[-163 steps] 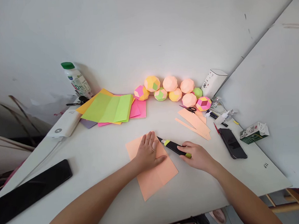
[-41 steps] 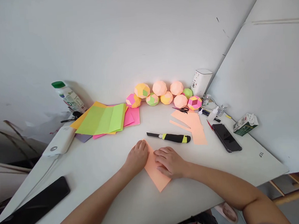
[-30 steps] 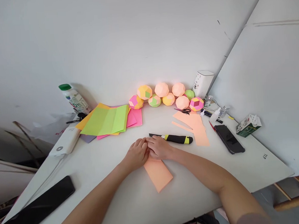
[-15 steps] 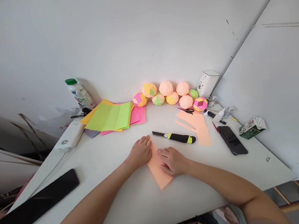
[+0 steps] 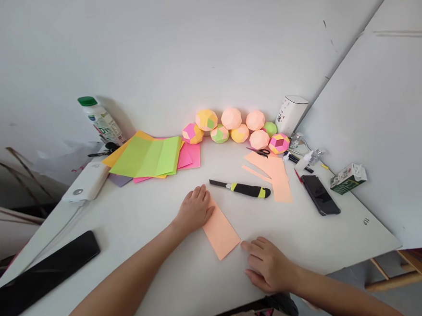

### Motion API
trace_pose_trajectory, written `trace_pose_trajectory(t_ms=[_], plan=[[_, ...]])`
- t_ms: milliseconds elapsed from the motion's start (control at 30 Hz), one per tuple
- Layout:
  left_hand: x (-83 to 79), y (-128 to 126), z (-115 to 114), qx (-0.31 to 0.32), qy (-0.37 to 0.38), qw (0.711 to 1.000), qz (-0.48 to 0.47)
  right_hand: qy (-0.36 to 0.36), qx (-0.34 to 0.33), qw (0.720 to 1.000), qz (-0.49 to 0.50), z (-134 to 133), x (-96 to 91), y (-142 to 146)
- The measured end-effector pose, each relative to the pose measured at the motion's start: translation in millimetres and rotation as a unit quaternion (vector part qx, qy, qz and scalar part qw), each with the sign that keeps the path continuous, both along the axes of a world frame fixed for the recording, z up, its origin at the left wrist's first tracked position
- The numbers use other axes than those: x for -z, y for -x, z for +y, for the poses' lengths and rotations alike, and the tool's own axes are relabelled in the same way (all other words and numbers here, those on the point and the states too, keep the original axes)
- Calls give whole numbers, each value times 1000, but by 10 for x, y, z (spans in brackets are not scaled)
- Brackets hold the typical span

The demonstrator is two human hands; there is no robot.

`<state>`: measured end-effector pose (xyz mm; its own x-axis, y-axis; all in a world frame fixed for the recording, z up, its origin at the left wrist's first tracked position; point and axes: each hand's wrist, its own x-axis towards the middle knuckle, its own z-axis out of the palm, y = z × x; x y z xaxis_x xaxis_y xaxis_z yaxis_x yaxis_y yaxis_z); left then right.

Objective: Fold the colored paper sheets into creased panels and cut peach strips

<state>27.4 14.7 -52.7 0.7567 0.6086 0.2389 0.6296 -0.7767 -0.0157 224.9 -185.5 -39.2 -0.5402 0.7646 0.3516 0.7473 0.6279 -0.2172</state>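
A peach-coloured paper strip, seemingly folded lengthwise, lies slanted on the white table. Across its upper left edge my left hand rests flat with fingers stretched out, holding it down rather than gripping it. My right hand is just off the strip's lower right corner, the index fingertip close to that corner; its fingers are loosely bent and apart, with nothing between them. Beyond the strip lies a black and yellow-green utility knife, blade out and pointing left.
Coloured paper sheets lie at the back left. Several faceted paper balls line the wall. Peach offcuts, scissors, a phone and a small carton are on the right. A long black object lies front left.
My right hand has slid from the middle of the strip down and right, off its lower corner. My left hand remains on the strip's upper end. The view has shifted slightly.
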Motion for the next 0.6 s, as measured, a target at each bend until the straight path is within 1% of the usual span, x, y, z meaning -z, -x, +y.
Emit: trace_pose_trajectory(t_ms=[67, 133, 200, 233, 300, 333, 433, 500, 533, 600], plan=[[8, 0, 0, -2, -3, 1000, -1, 4, -3, 1000, 18, 67, -15, -33], [21, 3, 13, -4, -5, 1000, -5, -14, 12, 999, 32, 199, -37, -114], [39, 10, 41, -8, -6, 1000, -12, -55, 67, 996, 30, 412, -53, -235], [48, 16, 60, -10, -5, 1000, -16, -69, 118, 990, 20, 544, -53, -302], [60, 32, 100, -12, -4, 1000, -27, -59, 209, 976, -4, 821, -30, -428], [62, 41, 119, -12, -3, 999, -32, -41, 231, 972, -8, 951, -9, -481], [47, 68, 154, -1, 2, 999, -49, -21, 236, 972, -4, 1216, 51, -580], [29, 79, 159, 12, 6, 998, -60, -14, 230, 973, 4, 1245, 50, -615], [21, 81, 158, 18, 7, 998, -64, -9, 225, 974, 8, 1210, 31, -632], [11, 84, 157, 27, 12, 997, -73, 3, 207, 978, 16, 1043, -35, -680]])
